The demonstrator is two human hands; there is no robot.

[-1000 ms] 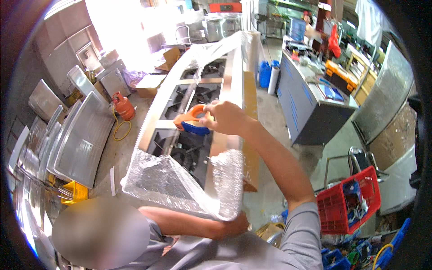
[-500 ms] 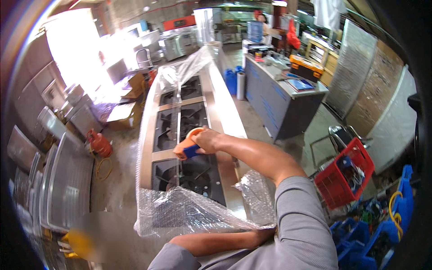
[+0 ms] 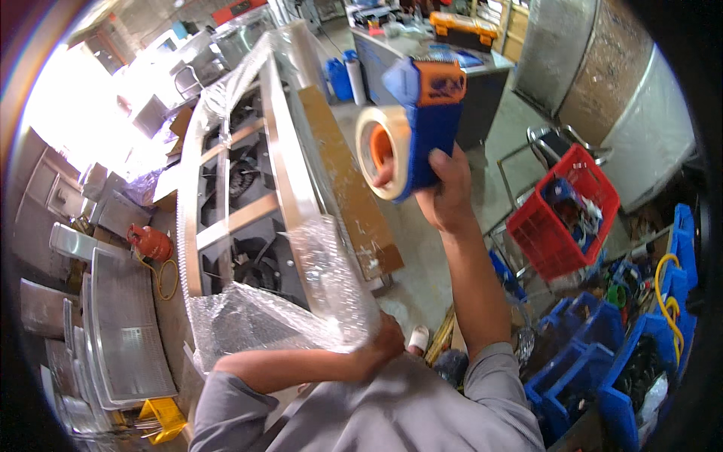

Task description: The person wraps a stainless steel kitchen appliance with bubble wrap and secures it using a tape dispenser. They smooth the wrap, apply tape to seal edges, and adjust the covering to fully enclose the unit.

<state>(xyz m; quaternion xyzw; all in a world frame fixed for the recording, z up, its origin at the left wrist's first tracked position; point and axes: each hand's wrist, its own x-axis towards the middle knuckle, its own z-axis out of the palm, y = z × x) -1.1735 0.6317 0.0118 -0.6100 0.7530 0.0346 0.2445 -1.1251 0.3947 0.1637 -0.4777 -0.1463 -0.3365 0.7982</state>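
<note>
My right hand (image 3: 449,188) is raised to the right of a long steel gas stove (image 3: 285,177), gripping a blue and orange tape dispenser (image 3: 435,128). A wide roll of tape (image 3: 399,151) is mounted on it, and a fingertip shows inside the roll's core. Clear bubble wrap (image 3: 256,320) covers the stove's near end and folds around its near right corner. At that corner my left hand (image 3: 387,340) is closed on the wrap's edge, its fingers partly hidden. Black burner grates (image 3: 252,267) remain visible between the wrapped sides.
Beside the stove's right side is a brown board (image 3: 350,188). Further right are a red basket (image 3: 561,215) on a metal-framed chair and several blue bins (image 3: 580,339). A red gas cylinder (image 3: 149,242) and leaning metal panels (image 3: 124,324) stand left. A workbench (image 3: 482,105) is behind.
My right hand has lifted the tape dispenser from above the burners up and to the right. The near right bubble wrap now lies folded against the stove's corner. My view has turned rightward.
</note>
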